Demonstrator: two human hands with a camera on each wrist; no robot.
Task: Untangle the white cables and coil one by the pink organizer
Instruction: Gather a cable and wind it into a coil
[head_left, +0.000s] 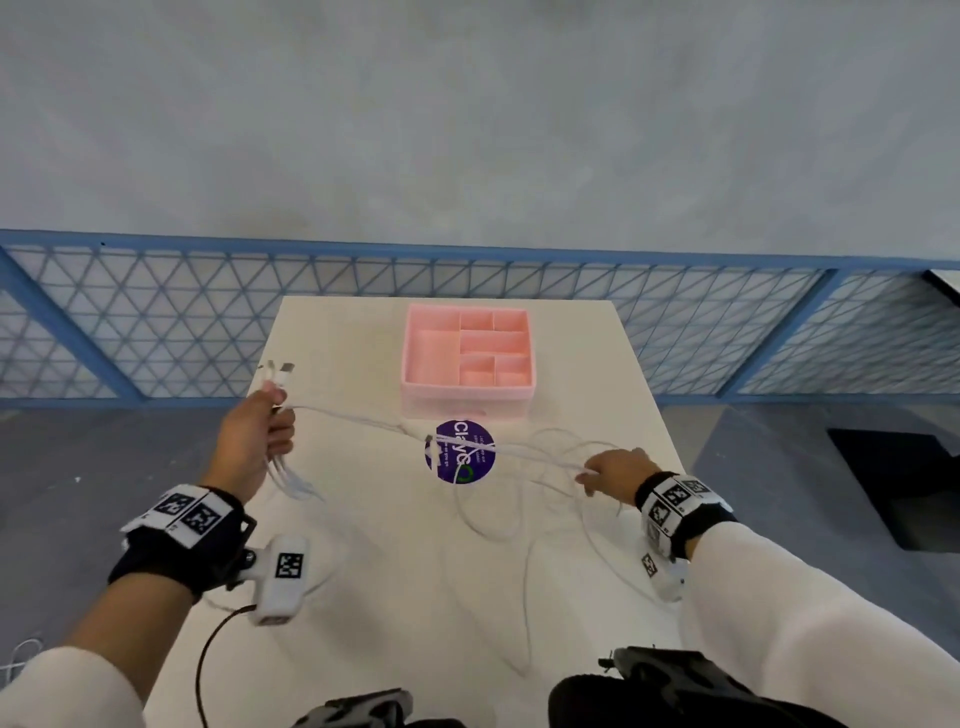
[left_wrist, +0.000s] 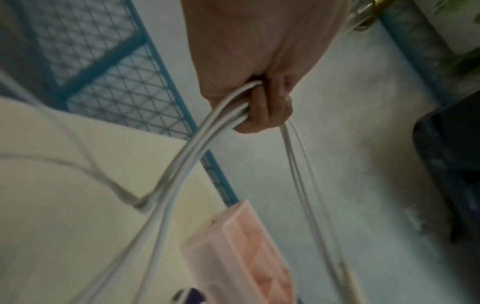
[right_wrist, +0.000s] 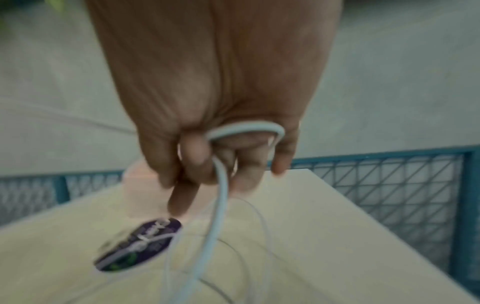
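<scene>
The left hand (head_left: 254, 441) clenches a bundle of thin, smooth white cables (head_left: 363, 422), plug ends poking above the fist; strands stretch right across the white table (head_left: 363, 597), over a round purple sticker (head_left: 460, 451), into loose tangled loops; the right hand (head_left: 613, 470) pinches one strand; the pink organizer (head_left: 467, 358), a compartmented plastic box, sits behind; blue mesh fencing (head_left: 156, 322) beyond.
</scene>
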